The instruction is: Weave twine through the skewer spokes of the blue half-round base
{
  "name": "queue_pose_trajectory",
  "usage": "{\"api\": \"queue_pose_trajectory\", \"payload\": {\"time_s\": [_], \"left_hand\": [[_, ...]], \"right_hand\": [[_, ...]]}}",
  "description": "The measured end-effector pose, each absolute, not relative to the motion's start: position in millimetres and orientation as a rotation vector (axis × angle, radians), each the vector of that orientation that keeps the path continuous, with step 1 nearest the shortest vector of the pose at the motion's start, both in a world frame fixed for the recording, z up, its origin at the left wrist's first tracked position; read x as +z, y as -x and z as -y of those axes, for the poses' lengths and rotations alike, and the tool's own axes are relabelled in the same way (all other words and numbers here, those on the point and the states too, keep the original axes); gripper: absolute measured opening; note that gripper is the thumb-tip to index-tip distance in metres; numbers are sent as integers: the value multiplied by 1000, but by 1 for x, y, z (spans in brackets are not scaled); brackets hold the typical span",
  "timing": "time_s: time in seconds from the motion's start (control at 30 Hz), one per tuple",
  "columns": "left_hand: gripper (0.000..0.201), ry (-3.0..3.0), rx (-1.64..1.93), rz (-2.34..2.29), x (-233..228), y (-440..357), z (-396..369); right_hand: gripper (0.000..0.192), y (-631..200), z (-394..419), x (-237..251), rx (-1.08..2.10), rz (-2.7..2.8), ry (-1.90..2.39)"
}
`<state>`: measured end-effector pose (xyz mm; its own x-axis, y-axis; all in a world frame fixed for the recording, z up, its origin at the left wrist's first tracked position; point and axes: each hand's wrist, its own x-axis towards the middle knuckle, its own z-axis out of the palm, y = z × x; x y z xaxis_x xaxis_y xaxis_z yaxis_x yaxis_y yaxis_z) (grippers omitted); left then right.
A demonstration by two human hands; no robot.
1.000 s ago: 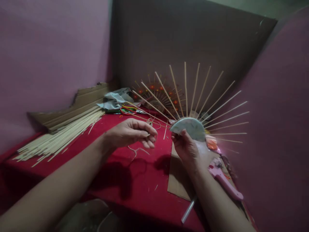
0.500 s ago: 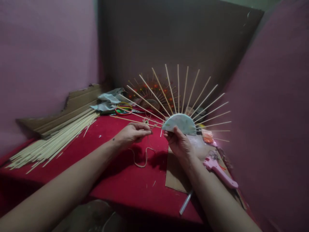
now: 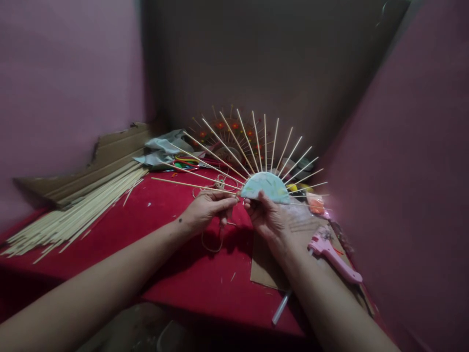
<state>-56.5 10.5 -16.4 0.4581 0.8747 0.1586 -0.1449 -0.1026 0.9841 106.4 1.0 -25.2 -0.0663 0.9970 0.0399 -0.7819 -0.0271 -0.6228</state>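
My right hand [image 3: 267, 215] grips the lower edge of a pale green half-round disc [image 3: 266, 187], thumb on its front. Thin wooden sticks [image 3: 274, 144] fan out from the disc's curved rim. My left hand [image 3: 210, 209] is closed in a pinch on a strand of twine, close to the disc's left corner and along the lowest stick [image 3: 190, 185]. A loop of the twine [image 3: 212, 250] hangs below that hand, and more of it shows behind. The fingertips hide where twine and stick meet.
Loose sticks [image 3: 80, 210] lie in a pile at left beside torn cardboard [image 3: 76, 181]. Scissors [image 3: 203, 165] and a grey cloth [image 3: 164, 146] are behind. A pink glue gun [image 3: 335, 254] rests at right near a cardboard sheet [image 3: 266, 266]. A decorated fan piece [image 3: 234, 132] stands at the back.
The fan of sticks has shifted left and tilted. My left hand has moved in to the disc's left corner with the twine, and the hanging loop has drawn closer beneath the hand.
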Motion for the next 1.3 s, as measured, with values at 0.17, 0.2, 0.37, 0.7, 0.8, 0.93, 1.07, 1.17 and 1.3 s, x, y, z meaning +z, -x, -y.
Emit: {"api": "queue_pose_trajectory", "payload": {"time_s": [0.17,0.2,0.37,0.7,0.8,0.93,1.07,1.17,1.3], "left_hand": [[22,-1397,960,-780,-16,56,-8],[23,-1398,966,-788,-17,56,-9],[21,-1394,994,-772,-21,56,-10],[18,-1436,1001,-768,-13,57,-4],[14,-1432,961,-756,-11,57,-2],[13,-1408,949,-718,-11,57,-2],[14,-1366,965,-742,-14,57,-4],[14,-1346,997,-779,-15,57,-6],[15,-1379,985,-759,-17,57,-7]], "right_hand": [[13,-106,-1,-26,1562,582,498],[14,-106,-1,-27,1566,585,502],[17,-104,0,-28,1558,612,493],[15,-104,4,-27,1597,586,430],[13,-104,4,-27,1606,587,448],[11,-104,3,-27,1610,571,487],[14,-105,1,-28,1591,582,498],[13,-106,1,-27,1598,589,489],[11,-106,1,-26,1612,584,518]]}}
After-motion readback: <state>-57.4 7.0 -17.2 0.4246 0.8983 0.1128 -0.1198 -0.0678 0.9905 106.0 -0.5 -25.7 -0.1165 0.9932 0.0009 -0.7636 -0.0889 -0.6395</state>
